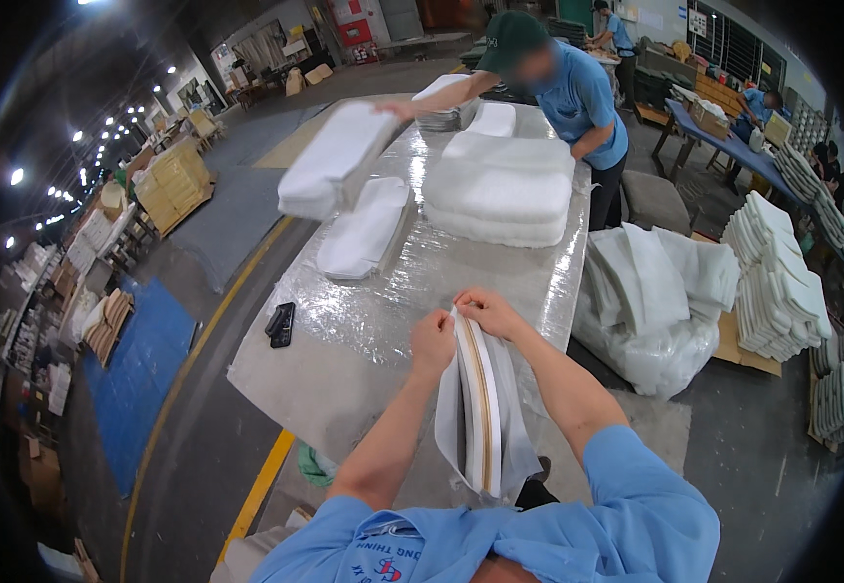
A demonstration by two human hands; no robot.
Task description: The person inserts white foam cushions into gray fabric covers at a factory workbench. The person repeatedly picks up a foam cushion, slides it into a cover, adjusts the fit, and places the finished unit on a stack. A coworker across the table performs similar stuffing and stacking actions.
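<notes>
Head view: left hand (pixel 433 340) and right hand (pixel 488 313) have fingers closed, pinching the upper end of a pale, tan-striped fabric piece (pixel 493 418), positioned at five o'clock from view centre. White padding stack (pixel 502 189) stands at one o'clock. Fabric judged light, limp, possibly slippery, not fragile; recommended hold: both upper corners, fingertip pinch.

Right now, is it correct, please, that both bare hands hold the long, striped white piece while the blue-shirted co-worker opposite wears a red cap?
The head view shows a dark green cap, not red; left hand and right hand hold the striped piece.
</notes>
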